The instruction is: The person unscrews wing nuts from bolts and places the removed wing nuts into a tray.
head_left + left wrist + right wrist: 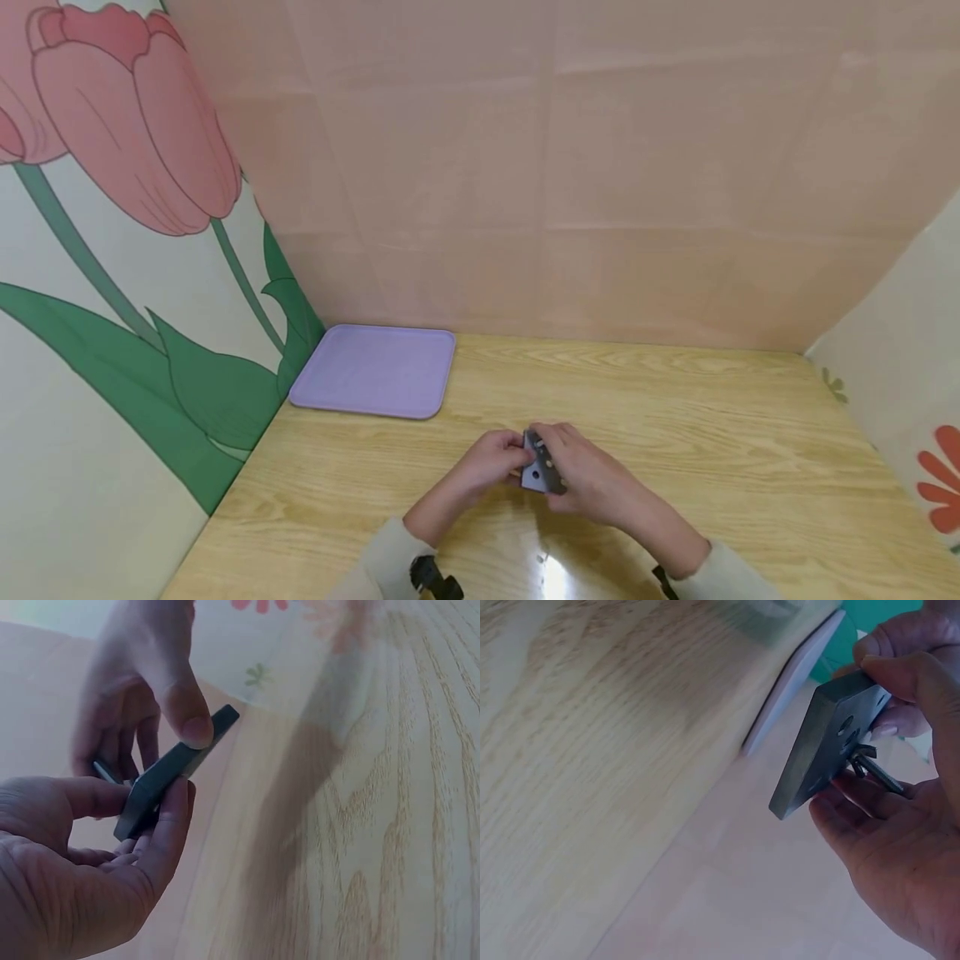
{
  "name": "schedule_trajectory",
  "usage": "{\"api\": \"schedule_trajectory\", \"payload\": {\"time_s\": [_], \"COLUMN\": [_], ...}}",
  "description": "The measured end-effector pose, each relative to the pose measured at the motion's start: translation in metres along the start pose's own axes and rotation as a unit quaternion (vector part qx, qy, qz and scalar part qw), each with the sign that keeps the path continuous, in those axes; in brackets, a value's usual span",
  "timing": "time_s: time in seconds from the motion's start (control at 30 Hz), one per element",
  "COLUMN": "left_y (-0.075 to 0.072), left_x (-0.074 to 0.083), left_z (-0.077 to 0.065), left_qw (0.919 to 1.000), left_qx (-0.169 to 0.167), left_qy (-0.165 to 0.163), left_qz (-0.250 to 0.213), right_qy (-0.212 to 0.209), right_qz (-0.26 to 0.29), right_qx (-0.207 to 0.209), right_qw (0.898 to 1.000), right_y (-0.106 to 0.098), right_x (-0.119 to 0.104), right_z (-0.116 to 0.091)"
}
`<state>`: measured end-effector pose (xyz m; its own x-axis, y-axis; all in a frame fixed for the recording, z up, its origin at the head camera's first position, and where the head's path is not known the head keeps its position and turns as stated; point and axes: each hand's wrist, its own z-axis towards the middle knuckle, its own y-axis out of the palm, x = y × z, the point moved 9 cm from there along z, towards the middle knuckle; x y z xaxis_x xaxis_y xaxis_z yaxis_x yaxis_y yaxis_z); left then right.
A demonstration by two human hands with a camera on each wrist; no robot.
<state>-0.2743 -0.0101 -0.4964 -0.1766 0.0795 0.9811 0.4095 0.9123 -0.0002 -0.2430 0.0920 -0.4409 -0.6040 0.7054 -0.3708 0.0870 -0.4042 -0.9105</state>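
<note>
Both hands hold a dark grey rectangular metal-looking plate [829, 750] with several round holes, raised above the table. In the head view the plate [529, 482] is tilted between the hands. My left hand [489, 460] pinches its left side with thumb and fingers. My right hand [596, 483] grips the other side; its thumb lies on the plate's edge in the right wrist view. A thin dark piece [881, 776] with a forked end sticks out beside the holed face; whether it is fixed to the plate, I cannot tell. Fingers hide parts of the plate.
On the wood-grain table [712, 433], a flat purple tray [375, 367] stands at the back left, against the wall. Behind the table hangs a pinkish sheet [540, 167]. Flower-patterned walls [112, 333] border the left and right sides.
</note>
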Motion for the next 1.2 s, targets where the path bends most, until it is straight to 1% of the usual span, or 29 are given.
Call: {"api": "schedule_trajectory", "payload": {"time_s": [0.17,0.3,0.47,0.73,0.9,1.2], "left_y": [-0.006,-0.011,-0.013,-0.015,-0.015,-0.013], "left_x": [0.002,0.004,0.005,0.007,0.007,0.006], "left_z": [0.000,0.001,0.002,0.000,0.000,-0.001], "left_qw": [0.9998,0.9991,0.9988,0.9987,0.9982,0.9979], "left_qx": [0.018,0.039,0.045,0.047,0.050,0.045], "left_qy": [-0.003,-0.005,-0.004,-0.012,-0.015,-0.024], "left_qz": [0.009,0.016,0.018,0.018,0.029,0.041], "right_qy": [0.004,-0.007,-0.013,-0.018,0.008,0.075], "right_qz": [0.016,0.017,0.018,0.021,0.028,0.058], "right_qx": [0.000,0.006,0.013,0.063,0.055,0.018], "right_qw": [1.000,1.000,1.000,0.998,0.998,0.995], "right_y": [0.002,0.001,-0.002,-0.013,-0.012,-0.007], "right_x": [0.003,0.004,0.005,0.006,0.010,0.018], "right_z": [0.002,0.003,0.005,0.008,0.013,0.017]}}
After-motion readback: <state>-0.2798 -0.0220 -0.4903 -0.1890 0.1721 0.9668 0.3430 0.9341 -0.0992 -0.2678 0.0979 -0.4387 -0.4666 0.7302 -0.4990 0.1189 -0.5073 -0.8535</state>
